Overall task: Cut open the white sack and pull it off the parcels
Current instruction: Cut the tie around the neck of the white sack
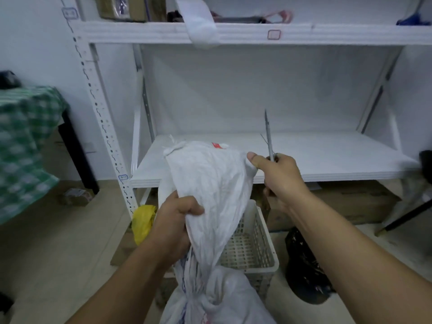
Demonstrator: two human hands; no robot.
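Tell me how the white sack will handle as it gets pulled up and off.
Likely floppy: the white sack creases and bunches where the left hand grips it. Probably light, since the right hand pinches a corner while also holding the blade. It may snag where it's cinched.

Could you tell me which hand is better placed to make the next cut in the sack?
The right hand, probably: it holds the blade, pointing up beside the sack, while also pinching the sack's edge. The left hand is full, bunching the sack lower down.

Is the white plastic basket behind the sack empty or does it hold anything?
Cannot tell fully. The basket shows bare perforated wall and floor, but the white sack hides its left part.
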